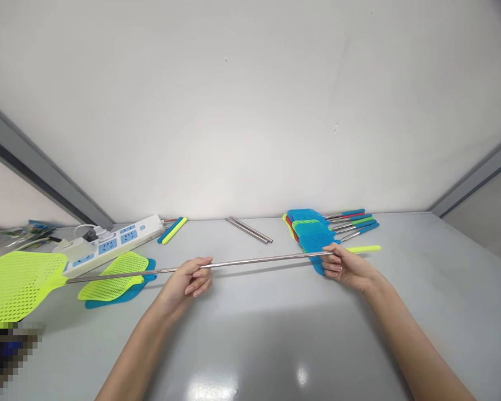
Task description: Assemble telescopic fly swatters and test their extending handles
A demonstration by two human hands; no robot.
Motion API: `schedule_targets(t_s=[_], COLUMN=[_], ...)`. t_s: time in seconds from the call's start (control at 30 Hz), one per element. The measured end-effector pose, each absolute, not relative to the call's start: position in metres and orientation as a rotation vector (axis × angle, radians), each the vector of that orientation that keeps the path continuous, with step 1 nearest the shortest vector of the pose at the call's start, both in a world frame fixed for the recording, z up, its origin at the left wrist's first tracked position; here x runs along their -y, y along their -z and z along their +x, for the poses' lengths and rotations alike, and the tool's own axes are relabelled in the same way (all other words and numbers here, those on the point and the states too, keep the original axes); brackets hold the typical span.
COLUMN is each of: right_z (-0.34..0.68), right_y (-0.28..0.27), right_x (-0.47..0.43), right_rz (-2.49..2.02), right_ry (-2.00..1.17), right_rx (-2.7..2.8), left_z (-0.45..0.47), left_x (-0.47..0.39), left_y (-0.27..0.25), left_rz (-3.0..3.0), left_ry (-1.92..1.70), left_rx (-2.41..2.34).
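A yellow-green fly swatter (250,260) with a long, drawn-out metal rod is held level above the table, its perforated head at the far left. My left hand (190,280) is closed round the rod left of centre. Near the yellow-green grip, my right hand (345,267) is closed on the rod's other end. Behind my right hand lies a stack of blue, green, red and yellow swatters (311,234) with their handles pointing right. Left of my left hand, a yellow-green swatter head (123,274) rests partly over a blue swatter head (108,303).
A white power strip (140,231) with plugs and cords stands at the back left. Beside it are a blue and a yellow grip (174,230). Several loose metal rods (250,230) lie near the white wall (250,111). Everything sits on a grey table (267,340).
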State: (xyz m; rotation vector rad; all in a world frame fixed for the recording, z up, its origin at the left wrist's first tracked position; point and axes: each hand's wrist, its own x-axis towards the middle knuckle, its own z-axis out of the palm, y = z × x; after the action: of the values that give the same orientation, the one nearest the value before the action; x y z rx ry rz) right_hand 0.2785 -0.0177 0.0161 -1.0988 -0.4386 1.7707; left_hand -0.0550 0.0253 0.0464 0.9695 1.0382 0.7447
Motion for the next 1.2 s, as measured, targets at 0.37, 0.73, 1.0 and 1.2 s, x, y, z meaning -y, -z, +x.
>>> schedule_targets(t_s=[0.37, 0.73, 1.0, 1.2], right_z=[0.272, 0.248, 0.22, 0.218], right_y=[-0.009, -0.023, -0.018, -0.018], right_x=[0.016, 0.025, 0.028, 0.028], right_rz=[-1.037, -0.992, -0.93, -0.92], right_ry=[-1.688, -1.782, -1.863, -1.846], right_rx=[0.523, 0.707, 0.812, 0.803], left_z=[-0.048, -0.035, -0.025, -0.023], left_x=[-0.023, -0.013, -0.008, -0.007], left_y=[-0.043, -0.039, -0.034, -0.032], left_rz=[0.964, 0.983, 1.04, 1.05], left_ry=[-0.726, -0.641, -0.559, -0.577], left_rx=[-1.016, -0.883, -0.846, -0.837])
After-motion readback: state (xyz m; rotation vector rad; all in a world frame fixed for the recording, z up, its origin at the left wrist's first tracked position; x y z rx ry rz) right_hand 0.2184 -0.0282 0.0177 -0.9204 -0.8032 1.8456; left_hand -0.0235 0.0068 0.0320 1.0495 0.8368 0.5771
